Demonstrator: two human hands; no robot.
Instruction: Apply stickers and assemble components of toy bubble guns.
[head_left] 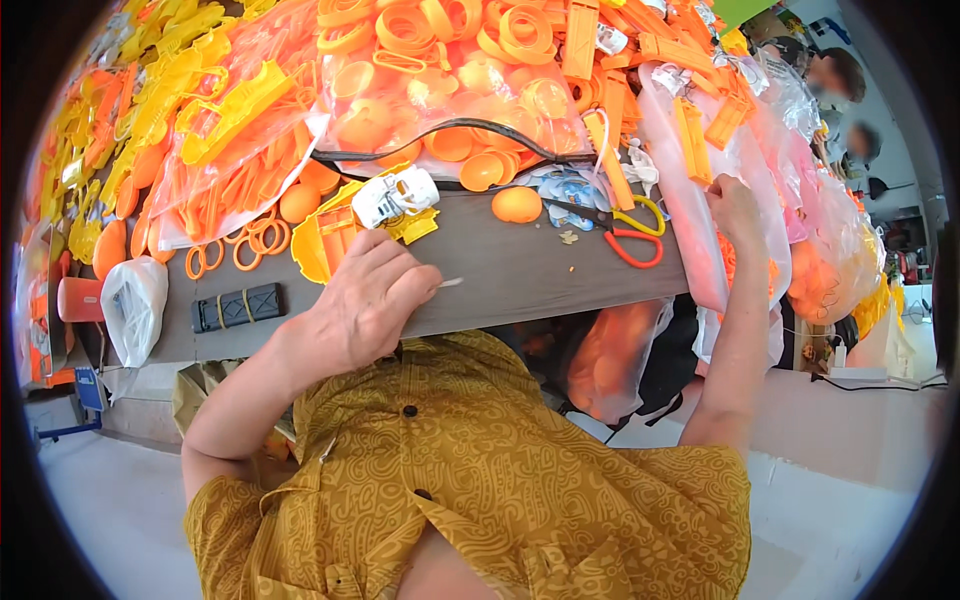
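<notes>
Gripping a clear bag [700, 200], right hand [735, 205]; left hand [365, 300] rests.

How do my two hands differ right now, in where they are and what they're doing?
The left hand rests curled at the table's near edge, pinching a small pale sliver; the right hand reaches farther out and grips a clear plastic bag of orange parts. The left sits low and near, the right raised. Both are bare.

Orange plastic parts [450, 60] — mustard patterned shirt [500, 470]
</notes>
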